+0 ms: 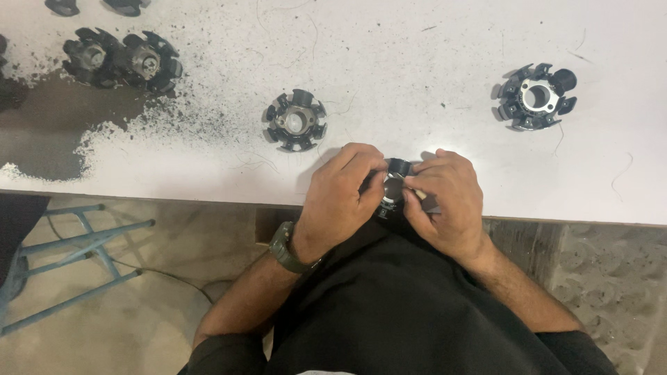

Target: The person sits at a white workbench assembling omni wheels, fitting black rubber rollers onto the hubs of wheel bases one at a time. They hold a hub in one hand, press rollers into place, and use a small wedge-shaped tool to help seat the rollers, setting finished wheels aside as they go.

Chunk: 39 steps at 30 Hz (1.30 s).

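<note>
Gripping a stiff, seemingly heavy metal stator (394,189) by its toothed rim, left hand (340,201) and right hand (445,201) both clasping it.

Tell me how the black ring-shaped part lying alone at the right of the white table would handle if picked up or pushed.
The ring-shaped part looks like metal with a thick hub, so probably rigid and fairly heavy for its size. It lies flat on the table, so a push would likely slide it, not roll it. Its radial arms should give fingers good purchase.
</note>
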Available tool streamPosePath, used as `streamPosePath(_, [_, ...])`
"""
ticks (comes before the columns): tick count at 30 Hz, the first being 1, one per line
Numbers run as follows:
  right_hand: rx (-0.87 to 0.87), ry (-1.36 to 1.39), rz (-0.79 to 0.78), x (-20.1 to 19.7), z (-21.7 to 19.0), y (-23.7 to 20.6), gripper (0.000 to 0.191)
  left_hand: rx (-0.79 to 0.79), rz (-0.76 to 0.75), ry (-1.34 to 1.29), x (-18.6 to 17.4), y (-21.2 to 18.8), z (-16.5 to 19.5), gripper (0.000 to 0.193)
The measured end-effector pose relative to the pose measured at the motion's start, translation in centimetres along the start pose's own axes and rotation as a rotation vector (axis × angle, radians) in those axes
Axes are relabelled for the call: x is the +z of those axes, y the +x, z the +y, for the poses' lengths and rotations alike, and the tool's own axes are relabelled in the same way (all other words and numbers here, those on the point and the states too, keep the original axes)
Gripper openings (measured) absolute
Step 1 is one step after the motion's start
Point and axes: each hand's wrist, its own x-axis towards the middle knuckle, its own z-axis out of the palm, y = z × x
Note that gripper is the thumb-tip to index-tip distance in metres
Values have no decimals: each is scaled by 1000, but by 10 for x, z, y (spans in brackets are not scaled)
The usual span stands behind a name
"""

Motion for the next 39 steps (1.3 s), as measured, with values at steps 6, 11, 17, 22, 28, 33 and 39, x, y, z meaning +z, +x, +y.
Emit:
streamPosePath(6, [18, -6, 20, 1, -1, 0, 27, 4, -22, 8, -4, -5, -4, 14])
streamPosePath(11, [-22, -17, 27, 1, 0, -1, 27, 101, 28, 76, 2, -8, -13, 16])
streamPosePath(17, [-68, -10, 39, 2, -2, -2, 31, 247, 91, 216, 10, -15, -21, 20])
streamPosePath(22, [-61, -56, 25, 3, -3, 2, 35, 255, 99, 213, 10, -14, -19, 17])
streamPosePath(28, [-95, -46, 22, 3, -6, 4, 37, 264, 102, 207, 9, -13, -17, 17])
streamPosePath(33, [-116, -57, 13, 2, -6, 6, 37, 251, 83, 200, 9, -14, -17, 18])
streamPosePath(39, [-109, -68, -1, -1, -9, 10, 36, 267, 99, 205, 9, -13, -16, 19])
